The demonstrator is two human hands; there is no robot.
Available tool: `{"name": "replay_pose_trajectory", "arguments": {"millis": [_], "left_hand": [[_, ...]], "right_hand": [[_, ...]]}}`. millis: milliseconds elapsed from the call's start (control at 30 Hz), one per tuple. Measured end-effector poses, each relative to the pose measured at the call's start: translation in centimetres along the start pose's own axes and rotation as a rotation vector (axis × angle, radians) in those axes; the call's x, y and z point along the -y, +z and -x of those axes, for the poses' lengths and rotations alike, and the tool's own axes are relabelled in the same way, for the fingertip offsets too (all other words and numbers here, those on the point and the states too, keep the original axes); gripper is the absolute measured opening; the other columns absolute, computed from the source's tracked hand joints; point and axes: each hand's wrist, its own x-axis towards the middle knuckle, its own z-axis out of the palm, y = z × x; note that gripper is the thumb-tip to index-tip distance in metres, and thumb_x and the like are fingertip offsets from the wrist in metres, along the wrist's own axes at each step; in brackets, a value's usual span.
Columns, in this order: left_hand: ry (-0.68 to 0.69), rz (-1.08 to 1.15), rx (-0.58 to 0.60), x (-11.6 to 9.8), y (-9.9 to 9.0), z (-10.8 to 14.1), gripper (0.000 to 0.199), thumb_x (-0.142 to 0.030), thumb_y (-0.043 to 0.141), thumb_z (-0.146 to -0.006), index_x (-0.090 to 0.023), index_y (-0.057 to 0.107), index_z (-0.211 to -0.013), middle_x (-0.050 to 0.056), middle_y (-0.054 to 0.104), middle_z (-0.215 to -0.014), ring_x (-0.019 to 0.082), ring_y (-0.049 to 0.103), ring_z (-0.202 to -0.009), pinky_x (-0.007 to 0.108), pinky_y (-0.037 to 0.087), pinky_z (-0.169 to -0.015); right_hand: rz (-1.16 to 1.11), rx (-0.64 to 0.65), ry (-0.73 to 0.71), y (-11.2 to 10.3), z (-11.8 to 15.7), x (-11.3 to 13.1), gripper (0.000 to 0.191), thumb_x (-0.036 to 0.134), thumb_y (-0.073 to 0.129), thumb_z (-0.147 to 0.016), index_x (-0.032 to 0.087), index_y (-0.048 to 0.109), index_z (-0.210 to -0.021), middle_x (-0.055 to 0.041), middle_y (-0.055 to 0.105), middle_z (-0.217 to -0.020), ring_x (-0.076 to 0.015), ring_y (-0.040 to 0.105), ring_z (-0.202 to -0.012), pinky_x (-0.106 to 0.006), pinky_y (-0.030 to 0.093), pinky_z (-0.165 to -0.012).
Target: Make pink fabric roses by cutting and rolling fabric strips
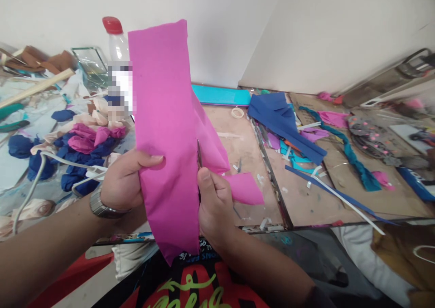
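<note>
A long pink sheet (163, 95), cloth or crepe paper, hangs upright in front of me. My left hand (124, 178) is closed on its left edge, thumb lying across the front. My right hand (217, 203) is closed at the right edge around scissors (199, 153). Only a narrow dark part of the scissors shows against the sheet's edge; their handles are hidden in the fist. Behind the sheet, a pink flap (212, 140) slants down to the right, and a further pink piece (246, 188) lies on the table beyond my right hand.
Left on the table are rolled blue and pink pieces (83, 140), a white cable (42, 163) and a red-capped bottle (117, 45). Folded blue material (282, 122), a teal strip (350, 144) and a white stick (350, 203) lie right. A turquoise strip (220, 95) lies by the wall.
</note>
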Motion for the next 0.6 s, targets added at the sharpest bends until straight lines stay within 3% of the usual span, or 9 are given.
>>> {"name": "replay_pose_trajectory", "arguments": {"millis": [67, 167, 400, 600], "left_hand": [[-0.007, -0.034, -0.106, -0.01, 0.28, 0.07, 0.026, -0.014, 0.074, -0.056, -0.007, 0.076, -0.081, 0.011, 0.077, -0.081, 0.028, 0.071, -0.077, 0.045, 0.058, -0.088], [-0.011, -0.061, -0.163, -0.09, 0.54, 0.06, 0.023, -0.014, 0.075, -0.052, -0.008, 0.073, -0.075, 0.009, 0.074, -0.077, 0.024, 0.068, -0.073, 0.041, 0.056, -0.086], [0.025, -0.042, -0.065, 0.19, 0.37, 0.23, 0.031, -0.017, 0.077, -0.057, -0.009, 0.076, -0.087, 0.009, 0.076, -0.084, 0.025, 0.068, -0.076, 0.040, 0.056, -0.084], [0.016, -0.071, -0.093, 0.15, 0.21, 0.13, 0.024, -0.016, 0.077, -0.054, -0.010, 0.074, -0.077, 0.008, 0.075, -0.081, 0.023, 0.067, -0.073, 0.037, 0.057, -0.081]], "right_hand": [[0.005, 0.002, 0.003, 0.09, -0.14, 0.18, 0.054, 0.063, 0.061, -0.091, 0.021, 0.039, -0.064, 0.0046, 0.032, -0.062, -0.0098, 0.024, -0.057, -0.025, 0.024, -0.049], [-0.002, 0.009, 0.013, 0.24, -0.25, 0.33, 0.054, 0.063, 0.061, -0.091, 0.022, 0.039, -0.064, 0.0047, 0.032, -0.061, -0.0098, 0.024, -0.057, -0.025, 0.024, -0.049], [-0.004, 0.016, 0.002, 0.31, -0.45, 0.38, 0.056, 0.064, 0.060, -0.091, 0.022, 0.036, -0.064, 0.0051, 0.031, -0.059, -0.0098, 0.024, -0.055, -0.026, 0.024, -0.048], [-0.008, 0.019, 0.028, 0.29, -0.38, 0.29, 0.055, 0.067, 0.059, -0.090, 0.023, 0.037, -0.065, 0.0049, 0.033, -0.059, -0.0101, 0.026, -0.054, -0.026, 0.025, -0.048]]}}
